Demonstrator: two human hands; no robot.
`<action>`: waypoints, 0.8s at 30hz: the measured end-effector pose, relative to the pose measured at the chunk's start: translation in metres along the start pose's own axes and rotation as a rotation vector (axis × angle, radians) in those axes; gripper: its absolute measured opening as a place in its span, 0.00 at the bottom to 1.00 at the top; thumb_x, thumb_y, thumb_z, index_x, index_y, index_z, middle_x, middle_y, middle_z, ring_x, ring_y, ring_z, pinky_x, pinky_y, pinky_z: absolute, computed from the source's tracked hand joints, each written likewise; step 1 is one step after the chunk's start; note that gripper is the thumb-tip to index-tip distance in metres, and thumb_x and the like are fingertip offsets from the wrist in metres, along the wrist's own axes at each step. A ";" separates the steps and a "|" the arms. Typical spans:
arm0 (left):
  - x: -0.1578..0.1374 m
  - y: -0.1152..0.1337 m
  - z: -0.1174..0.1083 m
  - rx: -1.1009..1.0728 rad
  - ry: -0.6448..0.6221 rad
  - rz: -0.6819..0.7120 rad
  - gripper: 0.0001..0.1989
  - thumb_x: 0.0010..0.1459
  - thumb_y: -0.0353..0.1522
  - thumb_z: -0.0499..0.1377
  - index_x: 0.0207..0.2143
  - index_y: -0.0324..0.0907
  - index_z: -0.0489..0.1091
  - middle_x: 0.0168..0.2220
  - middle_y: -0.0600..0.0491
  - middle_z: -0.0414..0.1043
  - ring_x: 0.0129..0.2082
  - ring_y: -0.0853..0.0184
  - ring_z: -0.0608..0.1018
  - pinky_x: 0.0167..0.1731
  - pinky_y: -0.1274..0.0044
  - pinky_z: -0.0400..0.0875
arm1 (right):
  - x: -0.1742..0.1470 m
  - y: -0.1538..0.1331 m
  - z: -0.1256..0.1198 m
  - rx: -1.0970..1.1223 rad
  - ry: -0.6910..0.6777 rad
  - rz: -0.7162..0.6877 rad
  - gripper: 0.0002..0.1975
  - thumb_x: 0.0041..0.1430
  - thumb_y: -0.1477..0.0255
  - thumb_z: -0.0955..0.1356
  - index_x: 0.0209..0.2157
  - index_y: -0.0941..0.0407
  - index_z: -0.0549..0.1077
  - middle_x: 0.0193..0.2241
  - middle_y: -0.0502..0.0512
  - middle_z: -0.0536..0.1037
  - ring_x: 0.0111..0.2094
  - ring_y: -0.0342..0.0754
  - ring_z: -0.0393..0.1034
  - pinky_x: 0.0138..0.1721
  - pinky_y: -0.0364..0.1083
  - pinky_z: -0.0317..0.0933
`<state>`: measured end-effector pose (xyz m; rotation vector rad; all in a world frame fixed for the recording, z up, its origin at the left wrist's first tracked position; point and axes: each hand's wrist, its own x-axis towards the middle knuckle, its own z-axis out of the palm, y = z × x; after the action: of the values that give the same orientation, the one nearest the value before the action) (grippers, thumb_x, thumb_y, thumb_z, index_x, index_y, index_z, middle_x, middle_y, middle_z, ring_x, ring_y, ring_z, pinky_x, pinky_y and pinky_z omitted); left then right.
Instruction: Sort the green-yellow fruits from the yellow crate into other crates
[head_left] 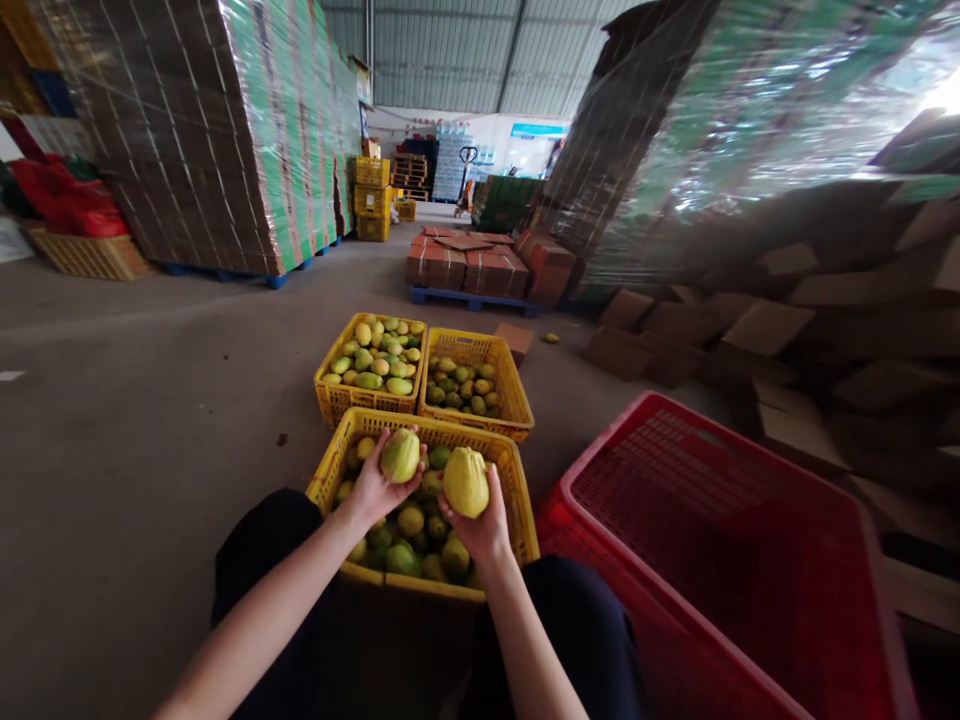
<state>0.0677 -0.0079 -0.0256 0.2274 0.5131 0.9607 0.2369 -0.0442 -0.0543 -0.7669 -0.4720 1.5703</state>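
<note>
A green fruit and a yellow fruit are held up side by side, a little apart, over the near crate. The left hand cups the green one, its fingers curled round the sides; the right hand grips the yellow one the same way, thumb and fingers at opposite flanks. The step in hand looks like handling the fruit in pairs, one per hand, perhaps to look them over. From this pose, any move calls for a steady hold, since both are rounded and could roll off a loosened palm, and for enough lift to pass the crate's rim. Below the hands lies more fruit, heaped lower than that rim. The left knee and right knee flank the crate, narrowing the way out low down. Beyond its far edge, close by, sit the full crate on the left and the lower-filled crate on the right. The red crate stands beside the right knee, its high rim the main edge to clear on that side. Leftward, the floor spreads wide; to the right, past the red crate, loose cartons crowd it.
</note>
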 end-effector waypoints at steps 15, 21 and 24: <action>0.001 -0.007 0.001 0.024 0.072 0.076 0.09 0.56 0.34 0.61 0.26 0.38 0.73 0.23 0.52 0.74 0.21 0.70 0.75 0.23 0.78 0.71 | 0.002 0.014 0.013 -0.012 -0.021 -0.011 0.24 0.47 0.48 0.73 0.28 0.57 0.80 0.24 0.56 0.81 0.28 0.55 0.78 0.29 0.52 0.74; 0.006 -0.012 -0.009 0.346 -0.073 0.151 0.13 0.48 0.39 0.62 0.20 0.38 0.74 0.19 0.48 0.73 0.26 0.60 0.79 0.27 0.72 0.72 | 0.000 0.013 0.011 -0.049 -0.008 -0.021 0.21 0.49 0.51 0.73 0.28 0.56 0.80 0.24 0.54 0.81 0.25 0.52 0.76 0.31 0.51 0.73; 0.005 -0.011 -0.013 0.506 -0.114 0.221 0.15 0.48 0.41 0.60 0.19 0.38 0.75 0.19 0.47 0.74 0.26 0.59 0.79 0.27 0.72 0.71 | -0.001 0.014 0.010 -0.077 -0.010 -0.047 0.20 0.49 0.52 0.74 0.28 0.56 0.79 0.26 0.53 0.82 0.25 0.50 0.76 0.30 0.49 0.72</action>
<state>0.0710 -0.0105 -0.0429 0.8031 0.6292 1.0127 0.2201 -0.0459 -0.0570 -0.8019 -0.5568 1.5199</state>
